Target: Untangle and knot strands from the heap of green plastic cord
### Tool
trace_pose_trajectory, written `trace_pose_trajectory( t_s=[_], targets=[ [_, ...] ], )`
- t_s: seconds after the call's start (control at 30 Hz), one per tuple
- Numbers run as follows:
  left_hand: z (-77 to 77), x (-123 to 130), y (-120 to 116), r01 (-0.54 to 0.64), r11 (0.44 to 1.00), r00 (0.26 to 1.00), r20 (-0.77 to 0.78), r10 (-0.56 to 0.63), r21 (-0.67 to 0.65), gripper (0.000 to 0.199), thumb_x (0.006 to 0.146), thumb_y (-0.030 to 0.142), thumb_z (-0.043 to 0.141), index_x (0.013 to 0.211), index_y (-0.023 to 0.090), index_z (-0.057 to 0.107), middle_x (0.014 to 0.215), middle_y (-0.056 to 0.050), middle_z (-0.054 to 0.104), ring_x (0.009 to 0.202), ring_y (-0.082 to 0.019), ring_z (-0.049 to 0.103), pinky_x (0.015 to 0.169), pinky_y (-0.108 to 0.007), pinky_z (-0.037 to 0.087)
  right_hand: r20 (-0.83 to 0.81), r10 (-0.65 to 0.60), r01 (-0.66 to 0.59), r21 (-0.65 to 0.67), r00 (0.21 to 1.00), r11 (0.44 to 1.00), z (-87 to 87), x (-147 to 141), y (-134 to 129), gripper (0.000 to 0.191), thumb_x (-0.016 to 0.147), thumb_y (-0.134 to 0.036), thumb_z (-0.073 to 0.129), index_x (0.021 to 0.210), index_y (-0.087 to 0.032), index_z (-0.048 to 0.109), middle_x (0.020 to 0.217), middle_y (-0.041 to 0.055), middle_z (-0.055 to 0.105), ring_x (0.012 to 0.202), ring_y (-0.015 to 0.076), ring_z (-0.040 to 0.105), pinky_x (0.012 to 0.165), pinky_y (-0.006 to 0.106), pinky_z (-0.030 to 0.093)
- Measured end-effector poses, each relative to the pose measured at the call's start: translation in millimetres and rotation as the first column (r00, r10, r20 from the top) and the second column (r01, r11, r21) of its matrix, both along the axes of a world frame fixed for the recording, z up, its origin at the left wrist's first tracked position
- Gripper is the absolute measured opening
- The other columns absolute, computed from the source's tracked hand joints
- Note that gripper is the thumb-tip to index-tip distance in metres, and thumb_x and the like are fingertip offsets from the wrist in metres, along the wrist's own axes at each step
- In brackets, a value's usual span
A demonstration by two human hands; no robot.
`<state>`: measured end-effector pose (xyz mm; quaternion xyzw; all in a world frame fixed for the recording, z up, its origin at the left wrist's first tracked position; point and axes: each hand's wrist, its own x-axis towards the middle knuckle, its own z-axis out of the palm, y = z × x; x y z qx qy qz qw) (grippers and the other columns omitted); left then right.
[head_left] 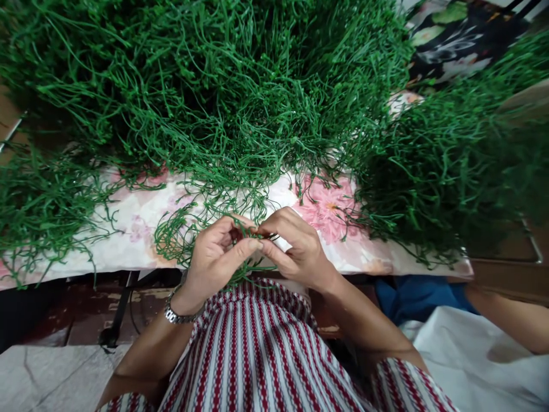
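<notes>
My left hand (217,254), with a metal watch (182,309) on its wrist, is closed around a small bunch of thin green plant stems (174,234). They look like artificial greenery. Loops of the bunch stick out to the left of the palm and below the fingers. My right hand (298,246) pinches the stems at the same spot, its thumb and forefinger meeting the left fingertips. Both hands are just above the near edge of the flowered tablecloth (274,191). The exact pinch point is partly hidden by the fingers.
A big heap of green stems (214,86) fills the far side of the table. Smaller piles lie at the left (43,200) and right (429,177). Another person's arm (510,317) and blue clothing (424,297) are close by on the right.
</notes>
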<state>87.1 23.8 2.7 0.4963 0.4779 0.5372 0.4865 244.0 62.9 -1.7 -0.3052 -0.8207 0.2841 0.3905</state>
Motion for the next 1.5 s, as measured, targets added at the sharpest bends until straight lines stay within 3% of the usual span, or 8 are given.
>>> trace_pose_trajectory(
  t_s=[0.17, 0.4, 0.63, 0.83, 1.0, 1.13, 1.33, 1.5],
  targets=[
    [3.9, -6.3, -6.4, 0.046, 0.995, 0.985, -0.16, -0.06, -0.091, 0.01, 0.074, 0.023, 0.066, 0.082, 0.017, 0.062, 0.078, -0.001, 0.061, 0.065, -0.011, 0.056, 0.059, -0.021, 0.044, 0.038, 0.012, -0.013, 0.04, 0.999, 0.999, -5.1, 2.0, -2.9, 0.014, 0.086, -0.028, 0.052, 0.086, -0.016, 0.059, 0.075, 0.0045, 0.058, 0.073, 0.0159, 0.053, 0.071, 0.032, 0.041],
    [1.9, -18.8, -4.7, 0.235, 0.972, 0.916, -0.337, -0.217, 0.013, 0.008, 0.079, 0.017, 0.057, 0.073, 0.018, 0.062, 0.071, -0.003, 0.06, 0.07, -0.015, 0.055, 0.065, -0.026, 0.042, 0.036, 0.219, -0.219, -0.009, 0.975, 0.976, -2.6, 9.7, 4.9, 0.021, 0.09, -0.032, 0.045, 0.082, -0.017, 0.057, 0.073, 0.0026, 0.058, 0.073, 0.0137, 0.053, 0.074, 0.031, 0.039],
    [-0.2, -10.0, -5.2, 0.153, 0.988, 0.967, -0.208, -0.148, 0.008, 0.011, 0.078, 0.02, 0.06, 0.068, 0.017, 0.058, 0.066, 0.0, 0.054, 0.063, -0.012, 0.05, 0.059, -0.024, 0.039, 0.019, 0.226, -0.226, 0.035, 0.974, 0.973, -4.9, 8.7, 7.2, 0.014, 0.087, -0.029, 0.052, 0.08, -0.016, 0.054, 0.071, 0.0006, 0.055, 0.071, 0.0126, 0.051, 0.075, 0.031, 0.038],
    [-6.4, -4.1, -7.1, 0.067, 0.996, 0.962, -0.27, -0.048, 0.061, 0.011, 0.082, 0.02, 0.054, 0.071, 0.017, 0.054, 0.068, -0.001, 0.056, 0.069, -0.014, 0.054, 0.067, -0.025, 0.04, 0.095, 0.242, -0.246, 0.034, 0.966, 0.969, -4.9, 6.4, 7.0, 0.016, 0.088, -0.029, 0.049, 0.079, -0.017, 0.052, 0.069, -0.0007, 0.053, 0.068, 0.0114, 0.047, 0.077, 0.031, 0.037],
    [-11.1, -5.7, -12.0, 0.098, 0.991, 0.866, -0.498, -0.038, 0.094, 0.011, 0.084, 0.014, 0.048, 0.074, 0.018, 0.051, 0.068, 0.0, 0.054, 0.07, -0.014, 0.053, 0.063, -0.023, 0.039, 0.237, 0.243, -0.265, 0.066, 0.941, 0.962, -4.9, 6.7, 6.4, 0.02, 0.09, -0.029, 0.045, 0.076, -0.016, 0.052, 0.068, 0.0002, 0.051, 0.069, 0.0124, 0.043, 0.081, 0.032, 0.035],
    [-12.9, -12.5, -12.8, 0.248, 0.966, 0.757, -0.636, -0.149, 0.068, 0.014, 0.082, 0.009, 0.043, 0.073, 0.018, 0.048, 0.068, 0.0, 0.051, 0.064, -0.012, 0.049, 0.061, -0.024, 0.037, 0.302, 0.281, -0.316, 0.074, 0.911, 0.946, -3.6, 9.2, 8.1, 0.019, 0.088, -0.021, 0.044, 0.071, -0.016, 0.051, 0.067, 0.0007, 0.051, 0.068, 0.0132, 0.04, 0.078, 0.032, 0.034],
    [-4.6, -20.7, -11.1, 0.391, 0.92, 0.808, -0.476, -0.347, -0.007, 0.013, 0.082, 0.011, 0.046, 0.071, 0.017, 0.049, 0.064, 0.002, 0.049, 0.059, -0.011, 0.046, 0.056, -0.024, 0.033, 0.085, 0.579, -0.568, -0.126, 0.811, 0.813, -1.6, 9.0, 19.1, 0.03, 0.092, -0.027, 0.04, 0.067, -0.015, 0.051, 0.064, 0.0002, 0.051, 0.07, 0.0113, 0.046, 0.079, 0.029, 0.037],
    [-4.5, -16.0, -12.7, 0.312, 0.95, 0.926, -0.216, -0.311, -0.029, 0.014, 0.083, 0.021, 0.052, 0.071, 0.017, 0.054, 0.061, 0.002, 0.048, 0.058, -0.011, 0.043, 0.055, -0.024, 0.031, -0.172, 0.599, -0.623, -0.25, 0.782, 0.741, -11.4, 3.9, 21.9, 0.037, 0.092, -0.037, 0.04, 0.067, -0.014, 0.053, 0.063, 0.0018, 0.051, 0.067, 0.0107, 0.045, 0.071, 0.027, 0.039]
  ],
)
